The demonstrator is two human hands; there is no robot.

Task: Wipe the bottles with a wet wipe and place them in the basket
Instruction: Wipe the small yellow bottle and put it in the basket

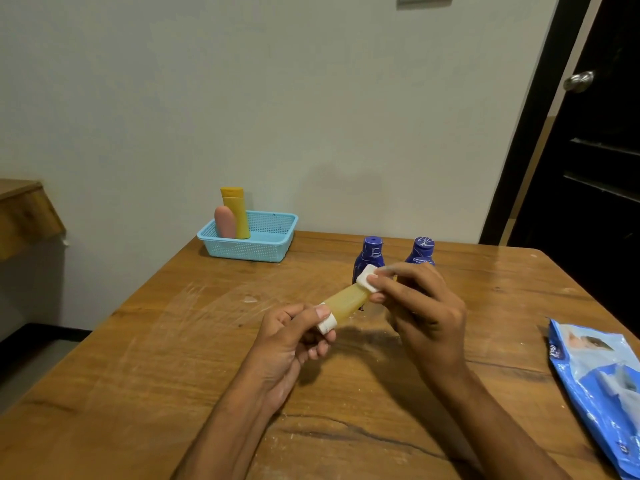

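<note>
My left hand (294, 336) grips a pale yellow bottle (346, 303) by its white cap end, holding it tilted above the table. My right hand (419, 303) pinches a small folded white wet wipe (369, 278) against the bottle's far end. Two dark blue bottles (370, 258) (421, 251) stand upright just behind my hands. A light blue basket (273, 237) sits at the table's far left edge, holding a tall yellow bottle (236, 211) and a shorter pink bottle (225, 221), both upright in its left end.
A blue wet wipe pack (599, 382) lies at the right edge of the wooden table (138, 358). A dark door with a round knob (578, 81) stands at the right. A wooden ledge (24, 213) juts out at the left.
</note>
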